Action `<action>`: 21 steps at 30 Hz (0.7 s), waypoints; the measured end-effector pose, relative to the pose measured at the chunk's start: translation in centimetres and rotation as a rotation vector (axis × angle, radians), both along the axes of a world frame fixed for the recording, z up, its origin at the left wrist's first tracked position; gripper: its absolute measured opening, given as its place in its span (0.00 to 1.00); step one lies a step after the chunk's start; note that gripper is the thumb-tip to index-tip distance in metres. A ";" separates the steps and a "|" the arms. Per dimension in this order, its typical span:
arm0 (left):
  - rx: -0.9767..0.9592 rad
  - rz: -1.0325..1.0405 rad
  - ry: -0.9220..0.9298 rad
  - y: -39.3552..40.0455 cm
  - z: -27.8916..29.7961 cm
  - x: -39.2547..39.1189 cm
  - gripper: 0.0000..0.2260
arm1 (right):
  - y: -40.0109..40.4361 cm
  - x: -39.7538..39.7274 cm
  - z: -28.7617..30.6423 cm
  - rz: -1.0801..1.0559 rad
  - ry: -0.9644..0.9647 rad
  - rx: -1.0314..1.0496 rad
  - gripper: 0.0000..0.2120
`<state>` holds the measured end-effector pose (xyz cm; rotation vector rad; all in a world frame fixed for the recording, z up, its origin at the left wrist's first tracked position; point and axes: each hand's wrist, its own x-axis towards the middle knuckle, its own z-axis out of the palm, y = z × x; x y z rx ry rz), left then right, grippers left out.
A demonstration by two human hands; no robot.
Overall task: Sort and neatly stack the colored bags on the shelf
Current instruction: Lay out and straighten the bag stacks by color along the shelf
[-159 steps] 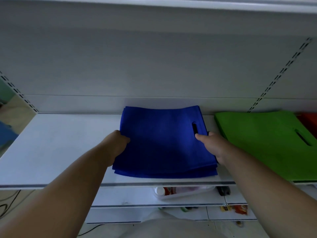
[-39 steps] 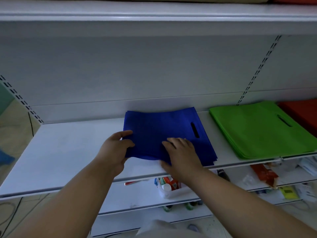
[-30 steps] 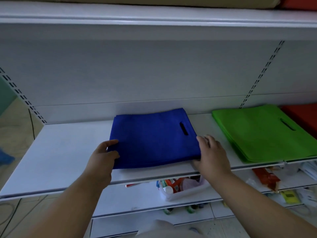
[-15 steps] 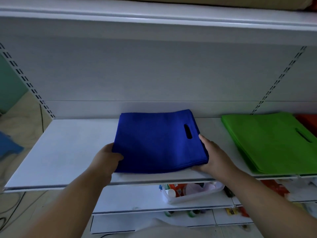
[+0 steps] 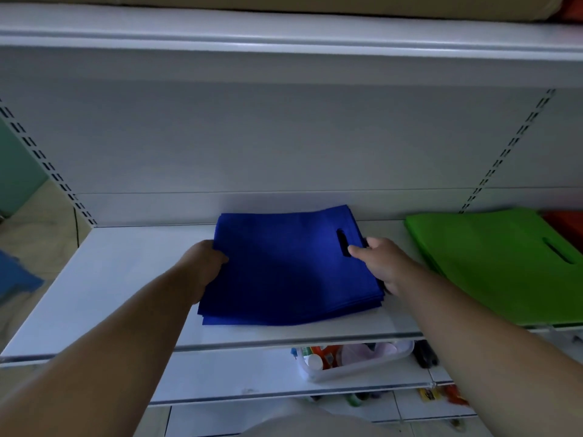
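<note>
1. Stack of blue bags (image 5: 290, 266) lies flat on the white shelf (image 5: 104, 288), roughly mid-shelf, back edge near the rear panel, front edge short of the shelf lip. Layers fan out slightly at the front corners.
2. Die-cut handle slot (image 5: 344, 247) sits near the stack's right edge, dark, running front to back.
3. Left hand (image 5: 205, 266) is at the stack's left edge. Fingers curl in against and under that edge, gripping it; fingertips are hidden by the fabric.
4. Right hand (image 5: 381, 263) is at the stack's right edge. Thumb lies on top just beside the slot, the other fingers wrap the side of the stack: a pinch on the edge.
5. Both forearms reach in from the bottom of the view, one each side of the stack.
6. Stack of green bags (image 5: 492, 263) lies flat on the same shelf to the right, apart from the blue one, with its own slot facing the right side.
7. A sliver of red-orange material (image 5: 564, 222) shows behind the green stack at the far right; too little is visible to say what it is.
8. Lower shelf holds a clear plastic tub (image 5: 353, 361) with small mixed items, directly below the blue stack's front right corner.
9. An upper shelf (image 5: 284, 36) spans the top of the view.
</note>
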<state>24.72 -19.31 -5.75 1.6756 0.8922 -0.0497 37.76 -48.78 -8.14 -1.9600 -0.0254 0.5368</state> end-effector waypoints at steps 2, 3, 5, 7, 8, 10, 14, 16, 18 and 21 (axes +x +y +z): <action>0.001 0.016 -0.129 -0.7 0.6 -0.9 0.19 | -0.2 -0.7 0.8 -0.020 -0.155 0.017 0.21; -0.011 0.023 -0.187 -0.9 0.7 -1.5 0.21 | -0.5 -1.1 1.0 -0.032 -0.208 0.045 0.14; -0.020 0.006 -0.227 -0.9 0.4 -1.9 0.24 | -1.2 -1.8 0.7 -0.054 -0.227 0.102 0.11; -0.101 0.038 -0.197 -0.6 -0.3 -1.4 0.26 | -1.0 -1.9 0.0 -0.048 -0.092 0.130 0.16; -0.163 0.068 -0.170 -0.5 -0.7 -1.1 0.27 | -0.9 -1.9 -0.3 -0.063 0.001 0.152 0.19; -0.236 0.095 -0.118 -0.5 -1.1 -0.8 0.26 | -0.7 -1.4 -0.9 -0.127 0.121 0.172 0.33; -0.198 0.037 -0.109 0.1 -0.4 0.3 0.20 | 0.2 0.1 -0.9 -0.085 0.075 0.128 0.22; -0.183 0.020 -0.119 0.5 0.1 1.1 0.24 | 0.4 0.9 -0.8 -0.077 0.045 0.108 0.19; -0.177 0.019 -0.145 0.5 0.4 1.0 0.25 | 0.2 0.6 -0.8 -0.076 0.067 0.144 0.30; -0.201 0.015 -0.176 0.7 -1.0 -0.4 0.22 | -1.0 -0.6 -2.1 -0.137 0.090 0.257 0.35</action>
